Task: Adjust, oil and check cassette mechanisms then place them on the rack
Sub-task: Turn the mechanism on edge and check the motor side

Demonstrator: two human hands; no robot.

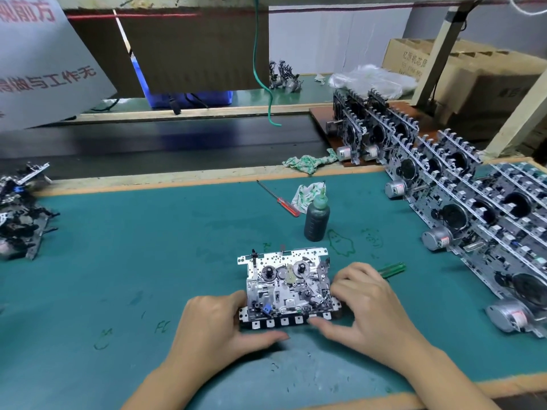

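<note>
My only view comes from the head-worn camera, looking forward and steeply down onto the teal green bench mat (124, 261). It sits close: both forearms enter from the bottom edge, and the wide lens bows the far wooden bench rim (177, 180) and the black conveyor belt (148, 143) behind it.

One cassette mechanism (286, 287) lies between two hands, left hand (219, 324) and right hand (367, 309); one oil bottle (316, 217); two screwdrivers, red (279, 199) and green (390, 269); two patterned rags (307, 162); two cardboard boxes (473, 72).
</note>
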